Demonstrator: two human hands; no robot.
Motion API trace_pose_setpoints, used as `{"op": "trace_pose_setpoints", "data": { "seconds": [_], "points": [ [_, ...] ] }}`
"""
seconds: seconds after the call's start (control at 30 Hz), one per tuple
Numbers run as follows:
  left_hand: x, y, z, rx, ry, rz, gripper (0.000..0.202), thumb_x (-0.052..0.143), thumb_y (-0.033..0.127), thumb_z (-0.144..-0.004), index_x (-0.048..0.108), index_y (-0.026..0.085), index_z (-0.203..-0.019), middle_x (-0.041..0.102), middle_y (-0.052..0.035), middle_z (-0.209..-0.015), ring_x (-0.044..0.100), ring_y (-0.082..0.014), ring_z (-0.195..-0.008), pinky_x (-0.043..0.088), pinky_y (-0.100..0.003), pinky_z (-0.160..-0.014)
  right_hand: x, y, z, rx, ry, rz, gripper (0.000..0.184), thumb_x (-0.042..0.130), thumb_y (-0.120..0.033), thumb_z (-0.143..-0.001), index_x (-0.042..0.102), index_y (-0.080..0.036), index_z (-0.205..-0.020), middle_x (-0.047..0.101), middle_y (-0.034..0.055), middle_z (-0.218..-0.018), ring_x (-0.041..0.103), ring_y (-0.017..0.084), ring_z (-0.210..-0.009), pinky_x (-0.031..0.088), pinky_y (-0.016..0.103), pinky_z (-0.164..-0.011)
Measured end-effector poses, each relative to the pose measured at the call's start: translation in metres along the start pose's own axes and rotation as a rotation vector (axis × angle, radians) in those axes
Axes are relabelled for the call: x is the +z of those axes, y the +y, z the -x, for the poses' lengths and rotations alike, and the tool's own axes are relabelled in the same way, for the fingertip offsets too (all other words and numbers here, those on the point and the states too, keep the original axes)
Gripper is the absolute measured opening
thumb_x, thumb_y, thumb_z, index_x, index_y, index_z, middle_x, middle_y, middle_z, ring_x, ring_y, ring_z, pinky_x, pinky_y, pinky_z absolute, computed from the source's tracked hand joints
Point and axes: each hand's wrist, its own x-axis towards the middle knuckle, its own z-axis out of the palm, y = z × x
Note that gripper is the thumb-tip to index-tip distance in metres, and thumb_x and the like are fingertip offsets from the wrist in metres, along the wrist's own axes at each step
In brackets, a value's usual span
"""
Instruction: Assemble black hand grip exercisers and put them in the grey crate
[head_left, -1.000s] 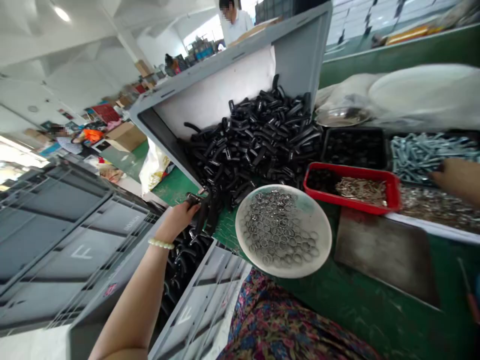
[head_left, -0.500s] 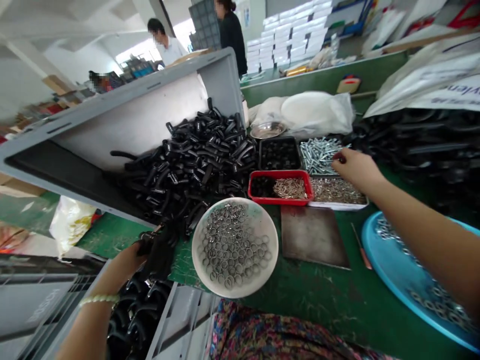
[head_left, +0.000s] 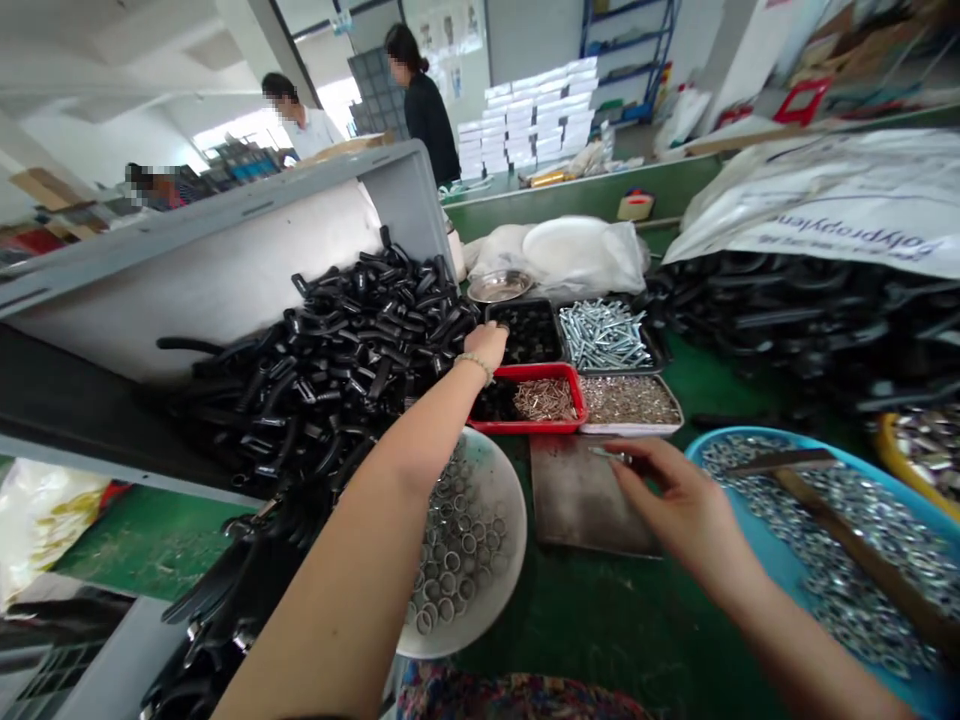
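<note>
My left hand [head_left: 487, 345] reaches over the edge of a black tray [head_left: 561, 335] of small black parts [head_left: 531, 335]. Its fingers are curled down at the parts, and what they hold, if anything, is hidden. Above the dark metal plate [head_left: 577, 510], my right hand [head_left: 671, 490] pinches a silver bolt [head_left: 611, 455] between thumb and fingers. Beyond it lie a heap of similar bolts [head_left: 604, 333] and a box of small metal pieces [head_left: 630, 400]. A red tray [head_left: 525, 428] holds copper-coloured rivets and black pieces.
A white bowl of metal rings [head_left: 514, 560] sits partly under my left forearm. At right, a blue basin [head_left: 720, 435] of nuts has a hammer [head_left: 832, 530] lying across it. A tipped grey crate [head_left: 431, 190] spills black handles [head_left: 360, 340]. Two people stand beyond the bench.
My left hand has moved from the black handles at lower left up to the black parts tray. My right hand has drawn back from the bolt heap to the metal plate, holding a bolt.
</note>
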Motion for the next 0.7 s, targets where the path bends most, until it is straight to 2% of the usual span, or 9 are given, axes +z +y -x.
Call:
{"op": "trace_pose_setpoints", "data": {
  "seconds": [0.1,0.17,0.23,0.27,0.33,0.43,0.5,0.6,0.7],
  "points": [
    [0.013,-0.003,-0.021,-0.024,0.025,0.034,0.021,0.046,0.001,-0.082,0.066,0.005,-0.087,0.063,-0.0232,-0.103,0.054,-0.0299,-0.110,0.039,-0.042,-0.092,-0.011,0.006,0.018,0.052,0.037,0.029,0.016,0.056,-0.029,-0.085,0.064,-0.024,-0.097,0.067,0.0038,-0.089,0.062,0.017,-0.074,0.049,0.027,-0.064],
    [0.014,-0.007,-0.020,-0.035,0.041,0.080,0.020,0.048,0.001,-0.081,0.066,0.005,-0.091,0.064,-0.0221,-0.102,0.054,-0.0293,-0.110,0.038,-0.043,-0.094,-0.014,0.010,0.020,0.078,0.059,0.029,0.016,0.056,-0.029,-0.085,0.063,-0.024,-0.099,0.067,0.0036,-0.088,0.062,0.017,-0.073,0.049,0.028,-0.065],
    [0.015,-0.003,-0.008,-0.038,0.062,0.122,0.023,0.051,0.005,-0.083,0.064,0.008,-0.101,0.064,-0.0185,-0.105,0.057,-0.0253,-0.106,0.040,-0.039,-0.094,-0.011,0.010,0.017,0.081,0.089,-0.001,0.016,0.057,-0.030,-0.085,0.062,-0.023,-0.099,0.067,0.0040,-0.088,0.063,0.017,-0.073,0.050,0.028,-0.065],
    [0.017,0.002,0.003,-0.036,0.067,0.168,0.026,0.051,0.008,-0.084,0.063,0.009,-0.107,0.064,-0.0161,-0.106,0.060,-0.0222,-0.101,0.042,-0.036,-0.092,-0.008,0.009,0.014,0.070,0.112,-0.019,0.016,0.057,-0.030,-0.085,0.062,-0.023,-0.099,0.068,0.0044,-0.087,0.063,0.018,-0.074,0.050,0.029,-0.066],
    [0.024,0.018,0.035,-0.022,0.019,0.443,0.029,0.049,0.012,-0.087,0.060,0.012,-0.114,0.065,-0.0116,-0.105,0.064,-0.0163,-0.090,0.047,-0.030,-0.087,0.000,0.004,0.008,0.025,0.152,-0.021,0.016,0.057,-0.031,-0.085,0.061,-0.023,-0.097,0.068,0.0048,-0.086,0.063,0.018,-0.075,0.051,0.030,-0.067],
    [0.038,0.045,0.102,-0.039,-0.229,1.306,0.028,0.057,0.022,-0.084,0.063,0.013,-0.110,0.068,-0.0084,-0.098,0.065,-0.0155,-0.085,0.050,-0.031,-0.084,0.014,-0.003,0.005,-0.054,0.157,0.038,0.013,0.057,-0.031,-0.085,0.061,-0.024,-0.095,0.068,0.0044,-0.084,0.063,0.018,-0.072,0.052,0.031,-0.069],
    [0.046,0.059,0.144,-0.129,-0.317,1.659,0.028,0.066,0.027,-0.078,0.066,0.013,-0.102,0.069,-0.0075,-0.096,0.065,-0.0162,-0.085,0.050,-0.031,-0.085,0.021,-0.005,0.008,-0.100,0.140,0.069,0.011,0.057,-0.029,-0.084,0.060,-0.024,-0.094,0.068,0.0040,-0.083,0.063,0.017,-0.069,0.052,0.031,-0.067],
    [0.054,0.070,0.185,-0.271,-0.260,1.889,0.029,0.076,0.024,-0.068,0.069,0.013,-0.094,0.070,-0.0058,-0.092,0.065,-0.0148,-0.084,0.050,-0.029,-0.085,0.027,-0.004,0.015,-0.189,0.129,0.128,0.009,0.057,-0.025,-0.084,0.060,-0.022,-0.092,0.067,0.0040,-0.078,0.062,0.017,-0.067,0.051,0.030,-0.065],
    [0.061,0.076,0.201,-0.260,-0.206,1.951,0.034,0.077,0.018,-0.066,0.068,0.016,-0.099,0.069,-0.0036,-0.093,0.064,-0.0127,-0.085,0.048,-0.027,-0.086,0.028,0.000,0.022,-0.310,0.094,0.256,0.009,0.055,-0.022,-0.085,0.061,-0.020,-0.091,0.067,0.0068,-0.079,0.063,0.019,-0.073,0.051,0.033,-0.069]
  ]
}}
